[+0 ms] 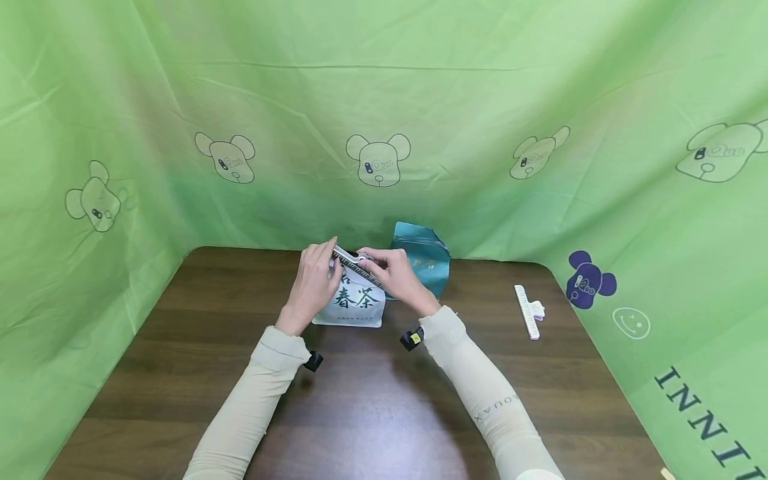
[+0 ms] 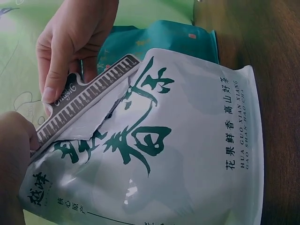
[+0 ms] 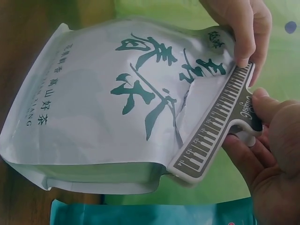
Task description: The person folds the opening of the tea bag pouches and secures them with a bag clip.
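A white tea bag with green lettering stands on the table, its top folded over at a slant. Along the fold lies a long bag clip with a piano-key pattern. My right hand pinches the clip's grip tabs between thumb and fingers, as the right wrist view shows. At the clip's other end my left hand holds the bag's top corner, with the thumb on the front right by the clip's end. Part of my left fingers is hidden behind the bag.
Behind and to the right stands a teal bag, close to my right hand. A second, white clip lies at the table's right side. Green curtain surrounds the wooden table at the back and sides.
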Demonstrator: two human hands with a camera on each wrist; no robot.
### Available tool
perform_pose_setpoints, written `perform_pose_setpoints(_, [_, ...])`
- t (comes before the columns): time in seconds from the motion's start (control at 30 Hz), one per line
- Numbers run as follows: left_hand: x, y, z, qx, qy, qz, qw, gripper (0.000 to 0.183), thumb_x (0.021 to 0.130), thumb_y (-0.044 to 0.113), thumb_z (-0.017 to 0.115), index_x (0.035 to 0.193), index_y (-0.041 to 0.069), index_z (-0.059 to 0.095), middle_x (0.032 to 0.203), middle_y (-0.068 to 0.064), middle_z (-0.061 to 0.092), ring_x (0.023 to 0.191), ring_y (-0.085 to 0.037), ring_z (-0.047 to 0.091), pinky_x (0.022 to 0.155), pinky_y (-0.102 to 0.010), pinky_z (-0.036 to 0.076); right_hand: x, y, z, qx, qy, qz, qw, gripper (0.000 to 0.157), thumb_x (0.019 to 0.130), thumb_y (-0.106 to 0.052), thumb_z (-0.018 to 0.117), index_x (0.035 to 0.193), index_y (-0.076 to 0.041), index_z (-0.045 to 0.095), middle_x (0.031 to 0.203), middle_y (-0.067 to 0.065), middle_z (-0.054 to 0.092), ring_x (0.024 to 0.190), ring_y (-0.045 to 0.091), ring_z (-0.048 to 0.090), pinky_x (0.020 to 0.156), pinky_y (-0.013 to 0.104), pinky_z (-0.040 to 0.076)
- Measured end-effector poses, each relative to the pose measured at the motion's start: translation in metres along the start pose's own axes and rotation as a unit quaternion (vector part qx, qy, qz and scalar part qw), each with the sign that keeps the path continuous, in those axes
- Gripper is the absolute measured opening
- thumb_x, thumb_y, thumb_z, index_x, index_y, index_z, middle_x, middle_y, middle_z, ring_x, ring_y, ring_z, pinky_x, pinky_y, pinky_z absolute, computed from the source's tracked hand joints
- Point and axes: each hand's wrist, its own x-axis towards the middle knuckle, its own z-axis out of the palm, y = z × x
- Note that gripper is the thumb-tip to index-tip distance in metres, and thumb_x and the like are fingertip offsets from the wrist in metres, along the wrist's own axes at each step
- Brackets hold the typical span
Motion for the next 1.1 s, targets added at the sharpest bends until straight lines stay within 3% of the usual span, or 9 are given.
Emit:
perform_pose_setpoints(0.3, [0.001, 0.002, -0.005, 0.01, -0.016, 0.003, 0.9998, 0.043, 0.094, 0.001, 0.061, 0.135, -0.012, 0.057, 0.118, -0.025, 0.069, 0.1, -0.037, 0.06, 0.096, -0.047, 0.046, 0.0, 0.0, 0.001, 0.012, -0.006, 0.016, 1.0, 0.025, 0.098, -0.014, 0.068, 0.119, -0.001, 0.074, 0.099, 0.013, 0.077, 0.065, 0.011, 0.064, 0.058, 0.023, 0.049])
perform_pose_setpoints(0.5, [0.002, 0.003, -0.008, 0.074, -0.032, 0.028, 0.9964, 0.044, 0.093, 0.005, 0.066, 0.133, -0.01, 0.059, 0.113, -0.022, 0.07, 0.101, -0.037, 0.062, 0.093, -0.047, 0.048, -0.002, 0.0, 0.002, 0.01, -0.003, 0.029, 1.0, 0.026, 0.099, -0.014, 0.067, 0.122, -0.002, 0.072, 0.1, 0.012, 0.076, 0.063, 0.01, 0.059, 0.057, 0.022, 0.047])
perform_pose_setpoints(0.73, [0.002, 0.009, -0.014, 0.142, -0.048, 0.044, 0.9877, 0.045, 0.092, 0.014, 0.074, 0.131, -0.006, 0.062, 0.11, -0.018, 0.071, 0.097, -0.033, 0.064, 0.084, -0.044, 0.049, -0.005, 0.0, 0.001, -0.011, -0.01, 0.007, 1.0, 0.028, 0.1, -0.014, 0.065, 0.123, 0.001, 0.068, 0.097, 0.011, 0.073, 0.064, 0.011, 0.055, 0.059, 0.025, 0.047])
perform_pose_setpoints(0.93, [0.001, 0.014, -0.018, 0.157, -0.051, 0.039, 0.9855, 0.04, 0.094, 0.021, 0.074, 0.126, -0.002, 0.065, 0.108, -0.015, 0.072, 0.095, -0.031, 0.065, 0.079, -0.041, 0.049, -0.006, -0.005, -0.002, -0.108, -0.04, -0.027, 0.993, 0.031, 0.101, -0.018, 0.065, 0.129, -0.004, 0.064, 0.12, 0.009, 0.069, 0.096, 0.018, 0.067, 0.082, 0.036, 0.056])
perform_pose_setpoints(1.03, [0.001, 0.014, -0.019, 0.152, -0.05, 0.032, 0.9865, 0.037, 0.095, 0.02, 0.074, 0.124, -0.001, 0.065, 0.107, -0.014, 0.071, 0.094, -0.031, 0.064, 0.078, -0.04, 0.048, -0.006, -0.011, -0.001, -0.192, -0.058, -0.062, 0.978, 0.036, 0.1, -0.019, 0.066, 0.134, -0.009, 0.061, 0.123, 0.007, 0.067, 0.101, 0.02, 0.068, 0.081, 0.038, 0.057])
perform_pose_setpoints(1.1, [0.0, 0.014, -0.02, 0.148, -0.05, 0.028, 0.9874, 0.036, 0.095, 0.019, 0.073, 0.123, -0.001, 0.065, 0.107, -0.014, 0.071, 0.094, -0.031, 0.064, 0.078, -0.041, 0.047, -0.006, -0.015, 0.0, -0.241, -0.067, -0.085, 0.965, 0.036, 0.1, -0.02, 0.066, 0.135, -0.012, 0.06, 0.121, 0.005, 0.066, 0.096, 0.019, 0.068, 0.072, 0.037, 0.058])
